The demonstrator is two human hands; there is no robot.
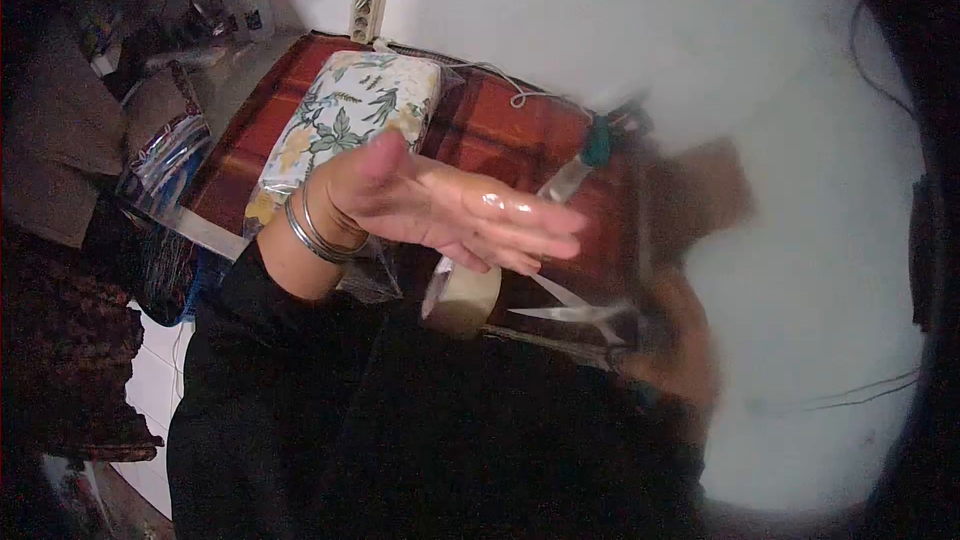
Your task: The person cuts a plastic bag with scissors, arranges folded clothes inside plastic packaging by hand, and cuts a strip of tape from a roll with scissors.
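Note:
My left hand (450,210) is raised in mid-view, palm toward me, thumb up and fingers stretched to the right. It grips nothing. A small glossy patch (505,204) shines on its fingers; whether this is clear tape or moisture I cannot tell. Two silver bangles (308,230) circle the wrist. Just below the fingers stands a wide roll of tape (468,298), partly covered. Open scissors (570,312) point their blades left, near my right hand (680,325). That hand is smeared and dim, its fingers indistinct, so whether it holds the scissors is unclear.
A floral-patterned package (360,105) in clear wrap lies on a red checked cloth (490,135). Behind it are a power strip (367,10) and a white cable (515,85). A teal-handled tool (594,145) lies toward the right. Plastic bags (170,160) sit at left.

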